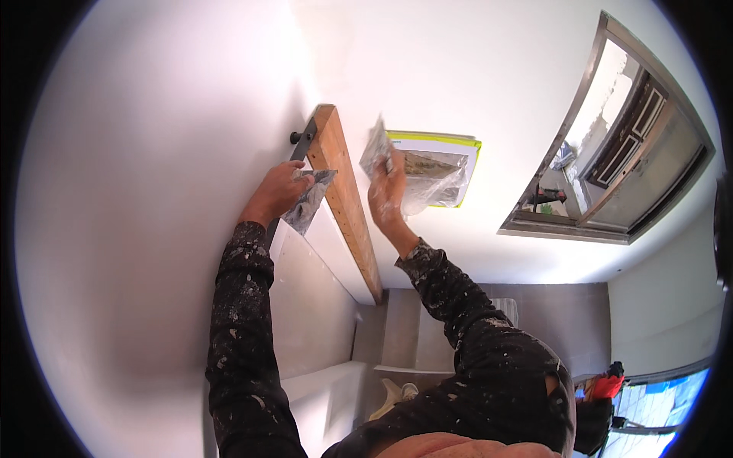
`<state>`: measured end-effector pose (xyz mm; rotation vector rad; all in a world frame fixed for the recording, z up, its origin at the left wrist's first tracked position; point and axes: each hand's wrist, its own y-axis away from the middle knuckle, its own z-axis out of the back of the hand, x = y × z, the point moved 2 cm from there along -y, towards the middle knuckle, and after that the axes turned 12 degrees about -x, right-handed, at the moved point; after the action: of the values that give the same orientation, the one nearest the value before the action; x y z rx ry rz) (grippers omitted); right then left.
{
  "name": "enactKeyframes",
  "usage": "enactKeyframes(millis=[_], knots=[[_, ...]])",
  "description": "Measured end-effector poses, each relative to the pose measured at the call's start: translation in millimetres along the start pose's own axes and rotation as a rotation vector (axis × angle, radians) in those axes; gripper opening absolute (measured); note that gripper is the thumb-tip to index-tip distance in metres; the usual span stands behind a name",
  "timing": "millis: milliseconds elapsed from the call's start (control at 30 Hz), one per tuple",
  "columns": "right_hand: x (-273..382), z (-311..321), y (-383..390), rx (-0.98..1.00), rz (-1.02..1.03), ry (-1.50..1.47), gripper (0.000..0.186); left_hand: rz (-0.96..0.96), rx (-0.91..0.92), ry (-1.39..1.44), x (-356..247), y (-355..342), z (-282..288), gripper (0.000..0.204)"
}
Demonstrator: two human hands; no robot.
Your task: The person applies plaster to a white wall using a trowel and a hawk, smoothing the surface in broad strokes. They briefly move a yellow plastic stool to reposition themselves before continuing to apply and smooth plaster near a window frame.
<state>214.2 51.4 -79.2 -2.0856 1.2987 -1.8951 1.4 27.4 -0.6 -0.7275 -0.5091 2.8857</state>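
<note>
My left hand [276, 192] is closed around a wide putty knife whose handle is hidden in the fingers. Its grey, smeared triangular blade [308, 202] lies over the dark metal rail and close to the wooden beam [342, 187]. In my right hand [388, 192], raised to the right of the beam, is a second putty knife [376, 143] with a whitish-grey smeared blade, slightly blurred. Just beside that hand, a panel with a lime-green edge [479, 156] is on the white wall. Clear plastic film [450, 179] hangs over it.
A dark metal bar [305, 140] with a round knob runs along the beam's left side. White wall [137, 168] rises on the left. A metal-framed window opening [561, 126] is at the right. Steps [405, 332] and brownish floor [561, 309] lie below.
</note>
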Motion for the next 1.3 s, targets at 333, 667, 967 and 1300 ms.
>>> enactKeyframes(millis=[333,667,967,1300], knots=[[-85.3,51.3,-191.7,-0.562,0.031,0.618,0.046,0.0,0.012,0.066,-1.0,-1.8,2.5,0.048],[-108.6,-4.4,-161.8,-0.095,0.256,0.844,0.059,0.05,0.062,0.165,1.2,1.1,0.6,0.053],[-67.3,84.7,-234.5,-0.191,0.759,1.117,0.053,0.041,0.036,0.125,-10.3,-6.4,1.1,0.05],[-152.7,118.9,-135.0,0.015,0.492,0.815,0.058,-0.226,0.024,-0.048,-7.6,-10.1,-6.6,0.054]])
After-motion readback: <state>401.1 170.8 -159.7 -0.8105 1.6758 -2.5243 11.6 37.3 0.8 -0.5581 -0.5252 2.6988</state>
